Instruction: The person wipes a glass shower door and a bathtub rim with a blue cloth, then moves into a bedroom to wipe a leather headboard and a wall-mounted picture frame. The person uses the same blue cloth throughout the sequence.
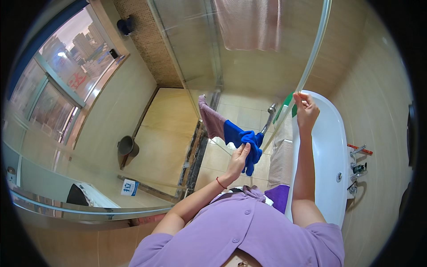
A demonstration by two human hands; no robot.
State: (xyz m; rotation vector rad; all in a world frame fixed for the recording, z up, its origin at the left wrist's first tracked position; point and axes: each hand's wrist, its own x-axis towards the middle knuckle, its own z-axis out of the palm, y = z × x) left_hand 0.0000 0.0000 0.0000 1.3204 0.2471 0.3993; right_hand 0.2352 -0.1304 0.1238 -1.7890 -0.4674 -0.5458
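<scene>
A blue cloth [252, 147] hangs bunched at the middle, with finger-like folds at its lower end. My left hand [239, 161] is closed on it, thumb and fingers pinching the fabric. Beside it, a mauve and blue cloth [212, 120] drapes along a bar up to the left. A curved metal door handle [270, 115] sticks out just right of the blue cloth. Up and to the right, my right hand [307, 110] has its fingers curled on the pale edge strip of a glass door [316, 49]. The fingertips are partly hidden.
A white bathtub [327, 133] with metal taps [357, 173] stands at right, towels [281, 162] over its near rim. Left lies a glass-walled shower area with a dark bucket [128, 146]. A pink towel [249, 24] hangs at the back. A window [66, 62] is at far left.
</scene>
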